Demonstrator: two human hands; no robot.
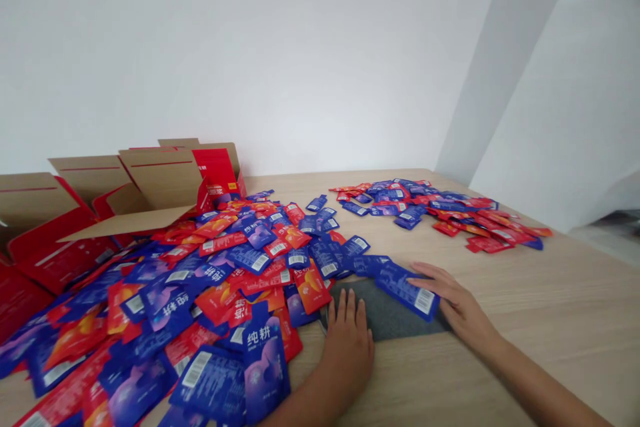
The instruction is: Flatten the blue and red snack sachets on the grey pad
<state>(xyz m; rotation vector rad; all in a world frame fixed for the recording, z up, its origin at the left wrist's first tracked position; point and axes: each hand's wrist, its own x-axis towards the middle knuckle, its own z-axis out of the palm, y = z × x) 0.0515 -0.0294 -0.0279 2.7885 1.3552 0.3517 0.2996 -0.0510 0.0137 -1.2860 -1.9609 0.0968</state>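
Note:
My right hand (pixel 457 300) pinches a blue pouch (pixel 400 285) at its barcode end, holding it over a dark grey flat sheet (pixel 385 320) on the table. My left hand (pixel 347 340) lies palm down with its fingers stretched out, fingertips on the left part of that sheet, and nothing shows in it. Left of it spreads a large heap of blue and red pouches (pixel 240 267), some with barcodes facing up. The far end of the held pouch meets another blue pouch (pixel 369 265) at the heap's edge.
Several red cardboard boxes (pixel 55 247) with raised brown flaps stand at the left, behind and beside the heap. A second pile of blue and red pouches (pixel 425 205) lies toward the back right of the wooden table (pixel 550 307). A white wall (pixel 310 60) rises behind.

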